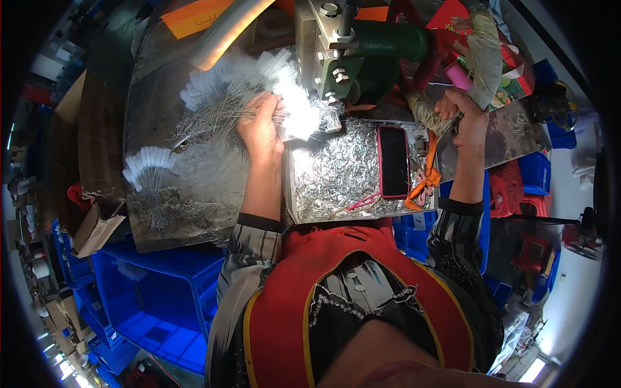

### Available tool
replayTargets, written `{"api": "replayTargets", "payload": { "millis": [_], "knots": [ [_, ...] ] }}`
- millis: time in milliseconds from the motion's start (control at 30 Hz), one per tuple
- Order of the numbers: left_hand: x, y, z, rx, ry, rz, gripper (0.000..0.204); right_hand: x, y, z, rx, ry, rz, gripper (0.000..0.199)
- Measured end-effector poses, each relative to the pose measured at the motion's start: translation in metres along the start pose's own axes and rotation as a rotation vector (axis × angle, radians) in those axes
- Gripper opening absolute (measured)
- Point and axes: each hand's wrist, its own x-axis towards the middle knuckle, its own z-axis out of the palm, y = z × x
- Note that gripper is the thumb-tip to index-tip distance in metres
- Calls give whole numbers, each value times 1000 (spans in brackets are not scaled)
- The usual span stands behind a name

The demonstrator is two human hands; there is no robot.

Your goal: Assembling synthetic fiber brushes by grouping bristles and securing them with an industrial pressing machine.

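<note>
My left hand (260,126) is closed around thin metal wires close to the press head, beside a bright lamp glare that washes out their ends. More thin wires with white brush-like heads (210,87) lie piled just left of it. My right hand (467,119) grips the cloth-wrapped lever (427,113) of a green hand press (388,42). Bolts and a metal block form the press head (328,55), which stands between my hands. Whether the wires touch the tooling under it is lost in the glare.
A shallow tray (291,194) of metal clippings sits before me, with a red-cased phone (392,161) on it. Another fan of white-headed wires (150,165) lies at left on the worktable (200,213). A blue crate (149,258) stands lower left. A lamp tube (229,32) hangs above.
</note>
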Motion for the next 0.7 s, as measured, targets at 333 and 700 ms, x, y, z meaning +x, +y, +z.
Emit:
{"api": "replayTargets", "payload": {
  "millis": [333,700],
  "knots": [
    [0,1,0,22,3,0,17,3,-8,-1,-10,-30,50,28],
    [2,-1,0,37,-13,12,17,0,53,-2,70,-72,-264,25]
  ]
}}
